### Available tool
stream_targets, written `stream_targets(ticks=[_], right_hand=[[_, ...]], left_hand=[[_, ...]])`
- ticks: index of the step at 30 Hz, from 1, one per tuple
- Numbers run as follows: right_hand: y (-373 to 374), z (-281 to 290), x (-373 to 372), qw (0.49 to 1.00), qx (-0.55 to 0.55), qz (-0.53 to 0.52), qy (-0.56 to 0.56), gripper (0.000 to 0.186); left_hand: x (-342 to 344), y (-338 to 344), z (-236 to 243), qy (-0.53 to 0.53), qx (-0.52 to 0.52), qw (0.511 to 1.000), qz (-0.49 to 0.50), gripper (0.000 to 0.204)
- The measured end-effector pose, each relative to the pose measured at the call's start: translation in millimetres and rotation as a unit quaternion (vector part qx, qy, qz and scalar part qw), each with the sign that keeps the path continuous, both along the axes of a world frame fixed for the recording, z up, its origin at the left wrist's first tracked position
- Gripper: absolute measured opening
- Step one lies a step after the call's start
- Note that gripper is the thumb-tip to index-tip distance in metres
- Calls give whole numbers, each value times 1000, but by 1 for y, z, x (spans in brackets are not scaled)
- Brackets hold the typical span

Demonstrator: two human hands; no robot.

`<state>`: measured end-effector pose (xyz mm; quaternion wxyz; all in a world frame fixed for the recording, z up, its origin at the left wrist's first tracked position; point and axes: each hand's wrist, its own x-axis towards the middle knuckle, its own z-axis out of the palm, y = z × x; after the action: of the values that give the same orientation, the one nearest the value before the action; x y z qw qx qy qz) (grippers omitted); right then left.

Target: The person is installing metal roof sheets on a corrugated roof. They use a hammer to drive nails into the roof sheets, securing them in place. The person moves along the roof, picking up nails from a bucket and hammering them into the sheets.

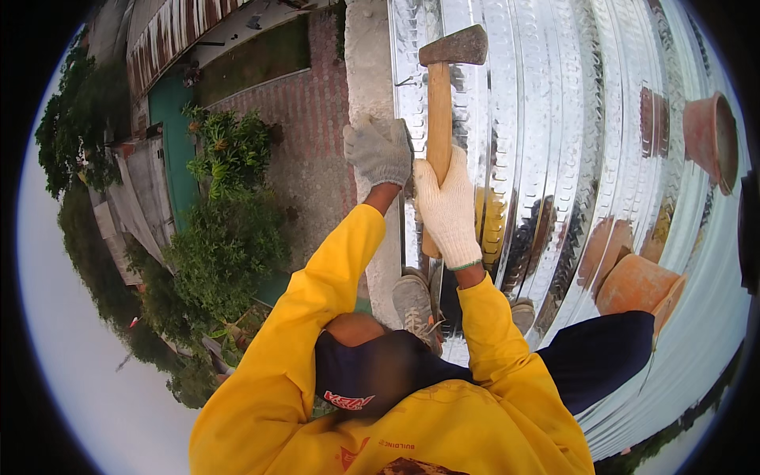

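Note:
My right hand, in a white knit glove, grips the wooden handle of a hammer. Its rusty steel head points up the frame over shiny corrugated metal roofing. My left hand, in a grey glove, rests on the edge of the sheet beside a pale concrete wall top, fingers curled down; anything under it is hidden. Both arms wear yellow sleeves. My grey shoe stands on the roof edge below the hands.
Two terracotta pots lie on the roofing at the right. Left of the wall the drop falls to a brick-paved yard, green bushes and a teal strip far below.

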<state>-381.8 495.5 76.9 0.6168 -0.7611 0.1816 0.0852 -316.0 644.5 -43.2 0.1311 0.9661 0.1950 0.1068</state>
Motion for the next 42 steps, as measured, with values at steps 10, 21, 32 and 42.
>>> stream_targets(ticks=[10,21,32,42], right_hand=[[5,-42,-2,998,-55,21,-30,40],[2,13,21,981,85,-174,-13,37],[-35,88,62,935,161,-300,-101,42],[-33,66,43,975,163,-151,31,38]], left_hand=[[0,-10,16,20,13,1000,6,61],[9,-16,21,17,3,1000,14,66],[4,-7,23,80,-29,996,31,69],[0,1,7,-16,23,999,18,64]])
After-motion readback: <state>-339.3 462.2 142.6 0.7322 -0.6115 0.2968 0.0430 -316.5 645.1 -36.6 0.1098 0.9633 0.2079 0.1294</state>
